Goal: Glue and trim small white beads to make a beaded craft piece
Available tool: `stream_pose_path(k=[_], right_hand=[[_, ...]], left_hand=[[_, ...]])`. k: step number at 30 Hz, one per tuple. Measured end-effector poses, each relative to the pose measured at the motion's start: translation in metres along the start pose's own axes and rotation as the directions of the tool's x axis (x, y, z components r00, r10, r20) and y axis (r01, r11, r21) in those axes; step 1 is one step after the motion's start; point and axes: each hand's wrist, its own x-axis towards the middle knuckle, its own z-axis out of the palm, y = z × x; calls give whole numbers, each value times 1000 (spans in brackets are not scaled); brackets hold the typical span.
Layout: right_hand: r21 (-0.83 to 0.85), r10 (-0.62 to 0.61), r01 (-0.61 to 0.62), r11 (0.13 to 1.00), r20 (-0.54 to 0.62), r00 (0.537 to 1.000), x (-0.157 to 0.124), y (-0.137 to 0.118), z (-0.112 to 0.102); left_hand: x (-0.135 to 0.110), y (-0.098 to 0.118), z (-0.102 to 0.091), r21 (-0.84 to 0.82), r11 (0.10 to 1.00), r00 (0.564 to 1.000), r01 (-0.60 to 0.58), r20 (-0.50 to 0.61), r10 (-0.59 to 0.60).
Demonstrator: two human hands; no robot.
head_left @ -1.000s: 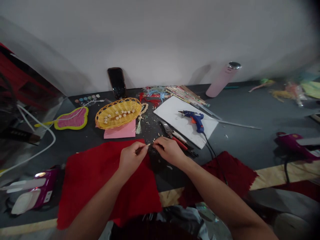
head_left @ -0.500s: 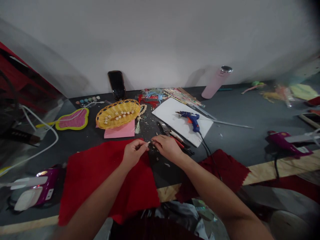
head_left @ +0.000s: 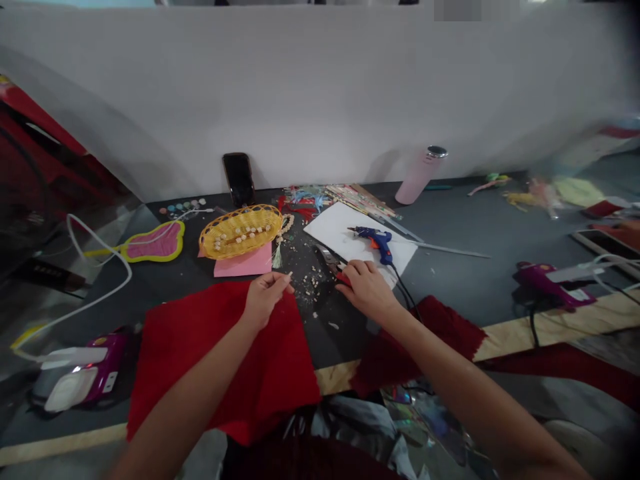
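Note:
Over the edge of the red cloth (head_left: 220,347), my left hand (head_left: 264,297) is closed in a pinch. A small pale bead-like piece (head_left: 290,274) sticks out between thumb and forefinger, too small to identify surely. My right hand (head_left: 369,288) is curled over the red handles of a pair of pliers (head_left: 327,255), whose metal head lies on the table beside the white board. Small pale crumbs and bits (head_left: 311,283) are scattered between the hands. Beyond my left hand stands a yellow woven basket (head_left: 240,233) with several pale beads in it.
A blue glue gun (head_left: 377,241) rests on the white board (head_left: 330,220), its cord running toward me. Behind are a phone (head_left: 239,179), a pink bottle (head_left: 423,175) and bundled sticks (head_left: 363,199). Purple devices (head_left: 103,363) stand at both sides. A dark red cloth (head_left: 425,333) hangs over the front edge.
My right hand has left my left hand and moved right onto the pliers. My left hand keeps its pinch on the small piece. The view has tilted up slightly.

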Motion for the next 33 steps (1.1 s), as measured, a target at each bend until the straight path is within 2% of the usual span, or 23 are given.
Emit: stream_pose_path(k=[3,6,9,11,13,15,17,18,19,21,22,24,27,30,33], right_hand=[[-40,-2,2,999,-7,1000,3,0,5],[-5,-14,14,1000,-8,1000,5,4,13],[161,101,-89,983,-68,993,6,12,17],[359,221,-182,915,-69,973,5,16,12],[607,284,-241,757,27,959,5,17,1],[828,279,-298,474,180,943,5,14,-13],[937,224,-295,187,252,941,7,7,-24],[959,194,-276,72,258,947,9,4,-27],[968,165,-252,-14,250,954,12,0,-29],[976,126,-200,-86,210,970,17,-4,-27],[982,107,-175,-76,183,977,19,-6,-24],[991,60,-131,27,130,990,22,-7,-18],[944,18,-30,328,26,1000,23,-7,-11],[756,-39,96,647,-93,995,22,-11,-7],[562,-141,181,807,-114,983,18,-19,-5]], left_hand=[[1,0,-2,-55,998,1000,-4,12,5],[1,-1,-3,-69,998,1000,8,28,-6],[1,-2,-5,-66,998,999,16,29,-14],[1,-3,-6,-76,997,999,18,42,-15],[2,-2,-6,-91,995,998,33,60,-27],[3,-1,-5,-108,993,997,51,60,-44],[6,2,-4,-136,989,997,60,51,-54],[7,3,-3,-151,987,998,58,47,-51],[8,5,-3,-166,985,998,51,45,-44],[8,10,-3,-185,982,999,30,47,-21],[8,12,-3,-191,982,999,16,45,-8],[8,14,-5,-202,979,999,-7,30,13],[6,16,-7,-217,976,1000,-15,-2,15],[3,15,-7,-223,975,1000,-19,-13,17],[-1,17,-7,-243,970,999,-19,-41,10]])
